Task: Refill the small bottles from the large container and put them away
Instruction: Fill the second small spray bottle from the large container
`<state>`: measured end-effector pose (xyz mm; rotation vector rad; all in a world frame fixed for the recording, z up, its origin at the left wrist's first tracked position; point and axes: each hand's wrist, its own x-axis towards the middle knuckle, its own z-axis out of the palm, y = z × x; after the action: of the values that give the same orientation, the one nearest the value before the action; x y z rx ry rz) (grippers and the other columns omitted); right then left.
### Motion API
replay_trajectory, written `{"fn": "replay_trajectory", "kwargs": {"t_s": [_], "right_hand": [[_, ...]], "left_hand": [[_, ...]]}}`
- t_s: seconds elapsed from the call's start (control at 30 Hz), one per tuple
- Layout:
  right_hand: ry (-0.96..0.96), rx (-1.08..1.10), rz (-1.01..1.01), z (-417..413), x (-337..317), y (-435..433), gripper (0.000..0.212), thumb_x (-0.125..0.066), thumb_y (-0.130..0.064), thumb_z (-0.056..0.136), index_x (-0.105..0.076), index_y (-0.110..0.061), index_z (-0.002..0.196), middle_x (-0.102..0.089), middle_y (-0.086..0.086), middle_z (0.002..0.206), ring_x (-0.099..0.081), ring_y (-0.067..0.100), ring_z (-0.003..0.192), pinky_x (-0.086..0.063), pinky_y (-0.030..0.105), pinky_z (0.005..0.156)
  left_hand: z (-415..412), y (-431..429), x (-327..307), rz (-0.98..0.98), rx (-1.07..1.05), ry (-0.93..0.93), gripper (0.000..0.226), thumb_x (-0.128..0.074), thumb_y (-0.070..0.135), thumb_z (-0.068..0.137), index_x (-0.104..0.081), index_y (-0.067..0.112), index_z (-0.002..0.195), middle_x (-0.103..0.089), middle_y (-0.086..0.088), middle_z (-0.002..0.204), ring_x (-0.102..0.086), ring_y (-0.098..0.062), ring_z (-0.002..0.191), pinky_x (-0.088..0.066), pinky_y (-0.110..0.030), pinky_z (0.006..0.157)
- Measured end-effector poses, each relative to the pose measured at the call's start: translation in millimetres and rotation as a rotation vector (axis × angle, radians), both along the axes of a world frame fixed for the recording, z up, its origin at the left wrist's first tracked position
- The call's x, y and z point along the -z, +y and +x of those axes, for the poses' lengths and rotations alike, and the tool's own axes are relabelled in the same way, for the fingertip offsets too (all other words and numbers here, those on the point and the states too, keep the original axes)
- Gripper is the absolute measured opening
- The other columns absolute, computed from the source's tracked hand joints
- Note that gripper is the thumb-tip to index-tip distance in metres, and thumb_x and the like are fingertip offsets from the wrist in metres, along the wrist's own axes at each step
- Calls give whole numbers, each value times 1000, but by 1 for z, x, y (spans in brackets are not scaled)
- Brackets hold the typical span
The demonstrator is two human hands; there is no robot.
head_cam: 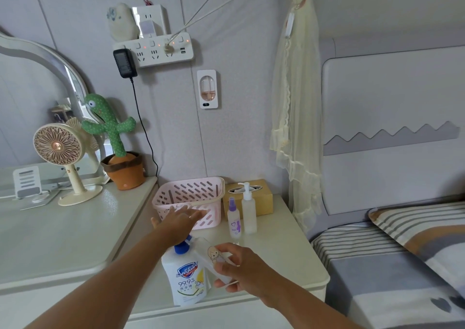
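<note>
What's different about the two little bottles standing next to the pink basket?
The spray bottle is shorter; the pump bottle is taller. The spray bottle has a purple top and a purple sticker; the pump bottle has a white pump and no sticker. Both stand upright, side by side, in front of the tissue box.

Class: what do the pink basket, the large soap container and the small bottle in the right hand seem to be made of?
The pink basket: rigid moulded plastic, matt, by its even slotted walls. The large soap container: probably glossy printed plastic, perhaps a soft pouch, by its sheen. The small bottle, held by the right hand: translucent frosted plastic, likely.
</note>
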<state>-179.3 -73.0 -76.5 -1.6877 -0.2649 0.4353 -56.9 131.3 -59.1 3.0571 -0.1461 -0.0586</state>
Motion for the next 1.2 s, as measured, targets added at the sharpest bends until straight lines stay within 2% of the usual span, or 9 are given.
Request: {"fn": "replay_trajectory", "kwargs": {"t_s": [0.13, 0.33, 0.5, 0.6, 0.7, 0.83, 1.0, 1.2], "right_hand": [[-15, -11, -8, 2, -8, -2, 31, -61, -29, 91, -51, -36, 120, -61, -11, 109, -71, 13, 89, -54, 18, 71], [-3, -10, -4, 1, 0, 0, 29, -60, -27, 92, -52, -36, 118, -62, -11, 108, -71, 13, 89, -55, 20, 72], [-9, -11, -13, -1, 1, 1, 28, -59, -26, 92, -51, -36, 117, -62, -15, 105, -71, 12, 89, -56, 21, 75], [-18, -13, -11, -2, -6, -1, 30, -59, -29, 92, -51, -35, 120, -61, -13, 108, -71, 13, 90, -55, 20, 73], [-25, -23, -19, -1, -11, -1, 33, -59, -31, 92, -50, -35, 123, -60, -14, 108, -70, 12, 90, -54, 18, 72], [-14, -20, -25, 0, -6, 0, 28, -60, -31, 91, -50, -39, 117, -59, -15, 107, -71, 11, 89, -54, 17, 71], [-7, -22, -31, -3, -1, 2, 23, -59, -31, 92, -50, -43, 108, -61, -19, 103, -71, 8, 86, -55, 17, 71], [-32, -8, -11, -5, -7, 1, 31, -60, -31, 92, -52, -35, 121, -60, -12, 109, -71, 11, 89, -52, 17, 68]], "left_hand": [[2, -3, -11, -98, -63, 6, 60, -18, 68, 92, -36, 41, 143, -18, 4, 159, -3, -26, 147, 7, -71, 106], [0, -2, 2, -57, -46, 9, 52, -20, 63, 96, -31, 45, 143, -13, 5, 160, 1, -27, 147, 8, -71, 104], [-3, -1, 1, -59, -61, 31, 57, -13, 67, 93, -30, 46, 143, -12, 5, 160, 0, -26, 147, 9, -70, 104], [-3, -2, -8, -99, -59, 33, 63, -15, 68, 92, -34, 38, 144, -19, 3, 158, -6, -27, 147, 6, -71, 106], [-2, -3, -14, -111, -81, 36, 68, -15, 74, 88, -35, 40, 143, -15, 6, 159, -1, -25, 147, 11, -69, 104], [-6, -3, -8, -69, -50, 18, 60, -15, 67, 92, -30, 42, 145, -13, 6, 159, 0, -27, 147, 9, -70, 104], [-12, -1, 2, -136, -88, 28, 60, -14, 67, 92, -33, 43, 143, -11, 5, 160, -3, -26, 147, 8, -68, 106], [-10, -4, -14, -57, -59, 2, 55, -16, 64, 95, -30, 44, 144, -12, 4, 160, 1, -27, 147, 8, -69, 105]]}}
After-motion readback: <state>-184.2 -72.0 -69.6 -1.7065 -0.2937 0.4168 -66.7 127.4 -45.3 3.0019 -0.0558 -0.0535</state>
